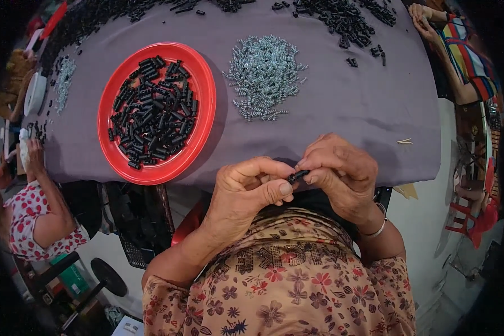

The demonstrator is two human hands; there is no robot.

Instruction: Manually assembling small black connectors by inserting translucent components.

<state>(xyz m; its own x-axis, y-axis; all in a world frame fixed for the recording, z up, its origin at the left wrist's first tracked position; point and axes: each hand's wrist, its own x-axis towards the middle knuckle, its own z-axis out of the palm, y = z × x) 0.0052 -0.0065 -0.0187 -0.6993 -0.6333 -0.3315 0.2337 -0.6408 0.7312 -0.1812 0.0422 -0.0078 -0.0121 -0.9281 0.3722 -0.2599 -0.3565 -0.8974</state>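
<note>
Between my two hands, just over the table's near edge, is a small black plastic piece (298,177). The thumb and fingers of my left hand (251,187) pinch one end of it. My right hand (341,173) has thumb and forefinger closed on the other end; a bracelet circles that wrist. To the left stands a red round tray (206,131) holding many similar black cylindrical pieces (154,112). Beyond my hands lies a heap of small silvery coil springs (266,73). Fingers cover most of the held piece, so its details are hidden.
A grey-purple cloth (330,112) covers the table. More black pieces (341,22) are piled along its far side, and thin pale sticks (403,141) lie at the right. People sit at the left, a spotted sleeve (42,218), and far right, a striped sleeve (467,53).
</note>
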